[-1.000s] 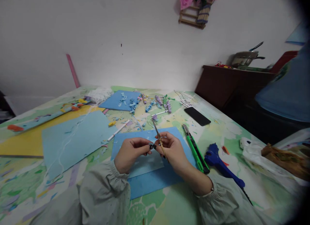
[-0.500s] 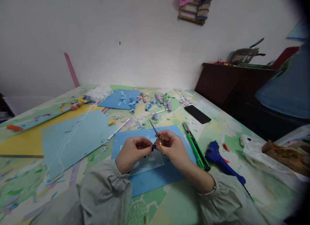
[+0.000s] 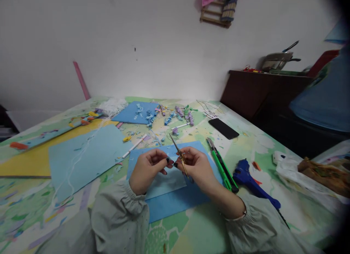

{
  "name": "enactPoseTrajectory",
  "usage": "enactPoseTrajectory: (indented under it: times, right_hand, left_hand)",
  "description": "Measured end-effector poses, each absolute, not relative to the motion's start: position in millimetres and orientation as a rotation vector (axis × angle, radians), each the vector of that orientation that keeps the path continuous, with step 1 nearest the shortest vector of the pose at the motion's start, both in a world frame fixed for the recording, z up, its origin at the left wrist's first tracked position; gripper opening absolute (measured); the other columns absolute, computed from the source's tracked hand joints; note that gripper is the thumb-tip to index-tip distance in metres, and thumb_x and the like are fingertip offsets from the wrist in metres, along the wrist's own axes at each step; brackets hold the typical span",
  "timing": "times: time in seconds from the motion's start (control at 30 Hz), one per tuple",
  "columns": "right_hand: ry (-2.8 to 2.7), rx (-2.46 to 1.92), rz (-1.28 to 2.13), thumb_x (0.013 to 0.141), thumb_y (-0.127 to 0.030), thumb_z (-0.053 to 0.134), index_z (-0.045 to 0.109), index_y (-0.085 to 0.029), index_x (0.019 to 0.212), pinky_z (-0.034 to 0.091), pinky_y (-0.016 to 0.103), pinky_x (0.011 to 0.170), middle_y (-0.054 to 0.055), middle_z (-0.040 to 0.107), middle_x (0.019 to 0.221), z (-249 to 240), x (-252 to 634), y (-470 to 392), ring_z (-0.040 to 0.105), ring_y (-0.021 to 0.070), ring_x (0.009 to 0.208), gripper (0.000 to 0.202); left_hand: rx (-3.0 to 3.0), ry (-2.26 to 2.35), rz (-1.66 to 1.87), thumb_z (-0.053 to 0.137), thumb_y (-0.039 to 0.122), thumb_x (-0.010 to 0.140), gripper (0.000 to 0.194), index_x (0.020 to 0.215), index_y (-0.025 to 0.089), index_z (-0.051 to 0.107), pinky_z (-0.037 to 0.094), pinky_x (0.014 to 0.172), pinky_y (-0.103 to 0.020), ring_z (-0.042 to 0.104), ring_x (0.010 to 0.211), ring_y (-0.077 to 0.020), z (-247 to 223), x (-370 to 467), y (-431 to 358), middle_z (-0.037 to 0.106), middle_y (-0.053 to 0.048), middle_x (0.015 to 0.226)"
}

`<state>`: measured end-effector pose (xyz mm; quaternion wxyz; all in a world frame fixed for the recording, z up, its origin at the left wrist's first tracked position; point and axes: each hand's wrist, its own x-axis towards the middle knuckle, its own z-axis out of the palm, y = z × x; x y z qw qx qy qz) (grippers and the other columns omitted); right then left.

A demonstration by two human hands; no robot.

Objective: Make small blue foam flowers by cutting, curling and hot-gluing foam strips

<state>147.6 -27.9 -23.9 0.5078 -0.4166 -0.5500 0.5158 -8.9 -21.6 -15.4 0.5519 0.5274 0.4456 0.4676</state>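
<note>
Both hands meet above a blue foam sheet (image 3: 175,206) with a lighter blue piece (image 3: 166,186) on it. My right hand (image 3: 195,166) has its fingers around gold scissors (image 3: 181,157), whose blades point up and away to the left. My left hand (image 3: 150,170) is just left of it, thumb and fingertips pinched together; whatever lies between them is too small to make out. The two hands' fingertips are close, with a narrow gap. Right of my right hand lies a green utility knife (image 3: 222,166).
A blue glue gun (image 3: 251,183) and wrapped food (image 3: 322,173) lie at the right. Beyond the hands are a black phone (image 3: 223,128), small foam figures (image 3: 169,118) and white sticks. Light blue (image 3: 87,155) and yellow (image 3: 24,161) sheets cover the left, with scraps around.
My left fingertips have moved slightly left, away from my right fingertips, which they touched or nearly touched before. The scissors remain in my right hand.
</note>
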Motion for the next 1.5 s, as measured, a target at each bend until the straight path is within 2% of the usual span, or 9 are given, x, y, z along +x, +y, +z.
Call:
enactPoseTrajectory:
  times: [0.2, 0.43, 0.8, 1.5]
  right_hand:
    - [-1.678, -1.251, 0.73, 0.056, -0.035, 0.076, 0.061, -0.018, 0.071, 0.022, 0.022, 0.043, -0.007, 0.038, 0.046, -21, 155, -31, 0.033, 0.0077, 0.045, 0.027]
    - [-1.87, -1.28, 0.449, 0.058, -0.044, 0.074, 0.06, -0.018, 0.061, 0.022, 0.021, 0.044, -0.006, 0.04, 0.044, -21, 155, -36, 0.033, 0.007, 0.043, 0.03]
    - [-1.914, -1.249, 0.393, 0.058, -0.049, 0.073, 0.06, -0.015, 0.06, 0.022, 0.019, 0.043, -0.006, 0.041, 0.045, -26, 153, -36, 0.033, 0.0055, 0.044, 0.037]
    - [-1.935, -1.254, 0.416, 0.058, -0.048, 0.074, 0.063, -0.015, 0.061, 0.022, 0.02, 0.043, -0.006, 0.045, 0.047, -24, 154, -36, 0.033, 0.0057, 0.044, 0.035]
  left_hand:
    - [1.211, 0.95, 1.183, 0.069, 0.023, 0.061, 0.019, 0.07, 0.014, 0.053, 0.043, 0.043, -0.022, 0.059, 0.051, -0.0129, -9, -17, -20, 0.064, -0.001, 0.058]
    - [1.094, 0.891, 1.203, 0.072, 0.025, 0.058, 0.023, 0.071, 0.013, 0.057, 0.043, 0.045, -0.021, 0.06, 0.052, -0.0128, 0, -20, -25, 0.063, -0.001, 0.06]
    - [1.08, 0.842, 1.186, 0.066, 0.014, 0.064, 0.009, 0.07, 0.013, 0.059, 0.044, 0.048, -0.018, 0.061, 0.057, -0.0115, -2, -17, -27, 0.062, 0.0, 0.062]
    - [1.08, 0.815, 1.196, 0.067, 0.014, 0.065, 0.009, 0.069, 0.013, 0.059, 0.045, 0.047, -0.019, 0.06, 0.055, -0.0116, -3, -19, -25, 0.062, 0.0, 0.061]
